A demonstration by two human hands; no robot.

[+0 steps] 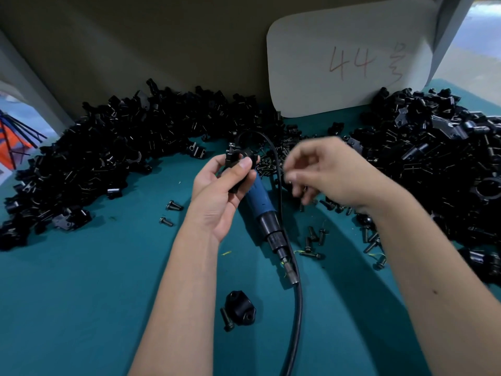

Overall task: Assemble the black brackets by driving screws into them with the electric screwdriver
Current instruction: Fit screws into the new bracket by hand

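— Black metal everywhere, isn't it? How far along would you say this is?

— Early in this piece, I'd judge. The left hand (217, 191) grips one black ring-shaped clamp bracket (240, 158) between thumb and fingers, raised above the table. The right hand (322, 172) is blurred; its fingertips look pinched on something small, maybe a screw, but I can't tell.

— And the driver?

— The blue-bodied electric screwdriver with its black nose (264, 213) lies flat on the teal table covering (81, 280), under and just behind the left hand, bit pointing toward the person. Neither hand holds it. Its black cable (296, 294) loops round past the gripped bracket and trails down near the right forearm.

— So nothing driven yet?

— Not into the held one, as far as I can see. Loose black flanged screws (314, 240) lie below the right wrist, a big heap of black brackets (95, 158) sits left of the left hand, another heap (433, 164) right of the right hand. One small black cap piece (240, 308) with a screw beside it lies between the forearms.
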